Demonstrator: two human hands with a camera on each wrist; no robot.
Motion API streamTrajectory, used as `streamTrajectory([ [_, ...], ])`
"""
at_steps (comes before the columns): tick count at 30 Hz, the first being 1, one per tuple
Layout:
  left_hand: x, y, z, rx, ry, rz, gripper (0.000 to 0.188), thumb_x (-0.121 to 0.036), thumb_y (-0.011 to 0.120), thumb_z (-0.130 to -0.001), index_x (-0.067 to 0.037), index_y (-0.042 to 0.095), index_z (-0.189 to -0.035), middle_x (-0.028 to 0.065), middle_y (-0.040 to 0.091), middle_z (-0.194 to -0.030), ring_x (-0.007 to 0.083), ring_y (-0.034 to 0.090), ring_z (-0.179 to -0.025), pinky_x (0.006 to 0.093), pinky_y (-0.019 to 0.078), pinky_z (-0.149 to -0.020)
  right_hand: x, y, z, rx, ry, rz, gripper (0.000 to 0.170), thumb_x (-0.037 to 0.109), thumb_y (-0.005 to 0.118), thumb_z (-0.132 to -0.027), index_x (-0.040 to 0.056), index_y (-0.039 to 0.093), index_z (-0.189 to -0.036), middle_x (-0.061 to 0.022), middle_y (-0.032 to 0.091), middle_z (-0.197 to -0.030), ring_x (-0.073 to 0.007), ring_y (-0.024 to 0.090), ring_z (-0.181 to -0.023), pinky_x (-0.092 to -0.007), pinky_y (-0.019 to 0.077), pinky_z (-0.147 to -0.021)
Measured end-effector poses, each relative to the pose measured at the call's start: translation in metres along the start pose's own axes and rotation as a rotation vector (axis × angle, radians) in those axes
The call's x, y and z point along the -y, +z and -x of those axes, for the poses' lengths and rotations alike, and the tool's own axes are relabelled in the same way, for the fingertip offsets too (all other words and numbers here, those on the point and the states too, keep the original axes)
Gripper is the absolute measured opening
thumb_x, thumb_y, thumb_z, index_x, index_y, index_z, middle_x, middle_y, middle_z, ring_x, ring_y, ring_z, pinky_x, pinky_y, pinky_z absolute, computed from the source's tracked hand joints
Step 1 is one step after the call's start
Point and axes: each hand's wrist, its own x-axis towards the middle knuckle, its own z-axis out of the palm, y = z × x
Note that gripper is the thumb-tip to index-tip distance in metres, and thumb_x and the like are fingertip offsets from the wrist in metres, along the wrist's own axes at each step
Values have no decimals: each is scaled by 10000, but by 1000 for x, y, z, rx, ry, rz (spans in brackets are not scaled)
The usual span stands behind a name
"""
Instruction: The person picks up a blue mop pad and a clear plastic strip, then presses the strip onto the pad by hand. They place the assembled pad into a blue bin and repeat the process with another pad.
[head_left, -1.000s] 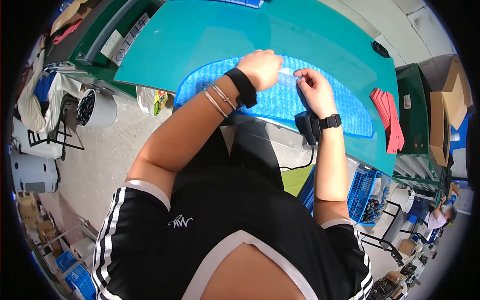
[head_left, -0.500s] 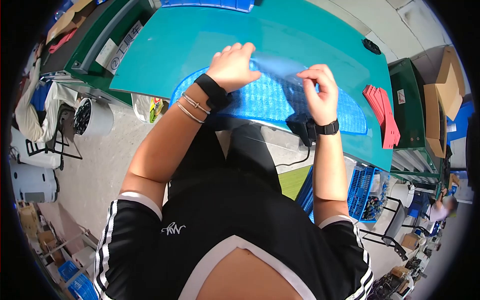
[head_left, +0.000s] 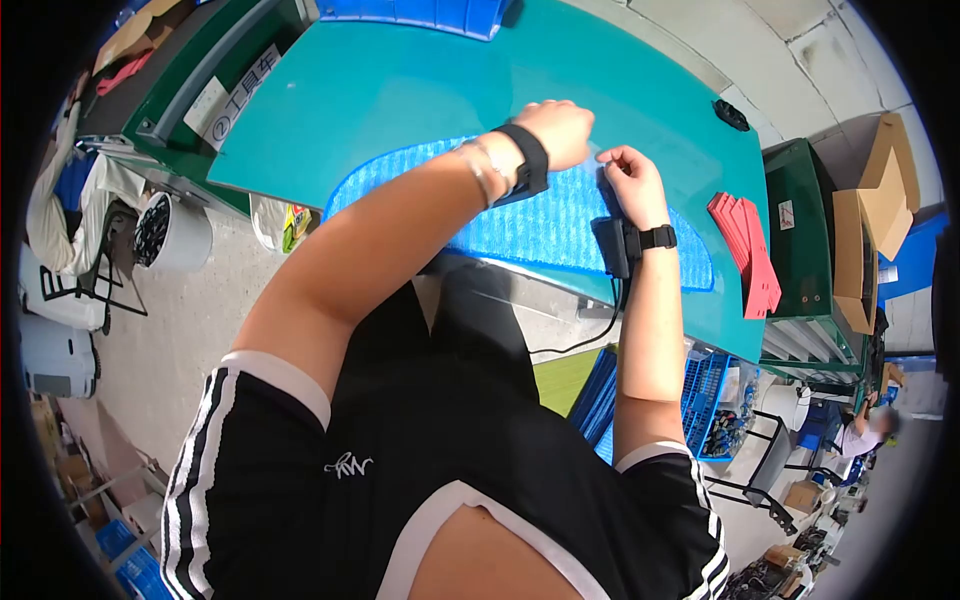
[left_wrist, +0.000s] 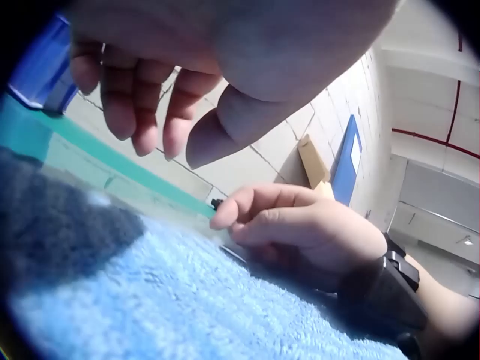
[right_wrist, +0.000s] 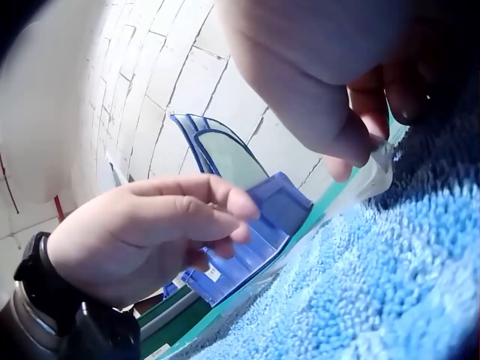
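A blue half-moon plush pad (head_left: 540,225) lies along the near edge of the green table. Over its far side, my right hand (head_left: 637,188) pinches a small piece of clear plastic film (right_wrist: 375,178) between thumb and fingers. The film hangs just above the pile in the right wrist view. My left hand (head_left: 555,132) hovers over the far edge of the pad, beside the right. Its fingers (left_wrist: 146,112) hang loosely bent, with nothing seen between them and the thumb. Part of the pad is hidden under my left forearm.
At the table's far edge stands a blue bin (head_left: 420,15). Red flat pieces (head_left: 745,255) lie stacked on the right, and a small black object (head_left: 731,115) sits at the far right corner. A black cable (head_left: 590,340) hangs from my right wrist. Blue crates (head_left: 705,385) stand below the table.
My left hand swung left with the film stretched between both hands, then came back right beside the right hand. The right hand kept its pinch. The head view shifted slightly.
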Motion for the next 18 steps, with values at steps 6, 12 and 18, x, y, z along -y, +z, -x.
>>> streamTrajectory([
  [6,-16,28,-30,159,39,71,207,-176,550,-823,-49,664,-940,179,674,-944,352,645,-912,453,511,-791,-9,0,-5,-53,-9,36,106,62,595,-827,0,651,-891,-27,642,-738,-98,596,-681,-259,478,-649],
  [12,-11,24,-29,210,-73,35,281,-67,533,-797,-17,658,-1044,217,662,-1038,354,641,-991,439,516,-840,-15,-2,-7,-36,3,62,63,16,585,-886,-3,619,-935,2,630,-832,-66,581,-757,-224,468,-700],
  [18,8,-1,-11,227,-146,-66,277,-32,517,-795,-16,669,-1026,222,658,-1054,356,642,-997,432,529,-837,-6,-3,-2,-8,-5,-25,98,-5,555,-900,5,638,-950,20,618,-850,-59,539,-775,-211,437,-714],
])
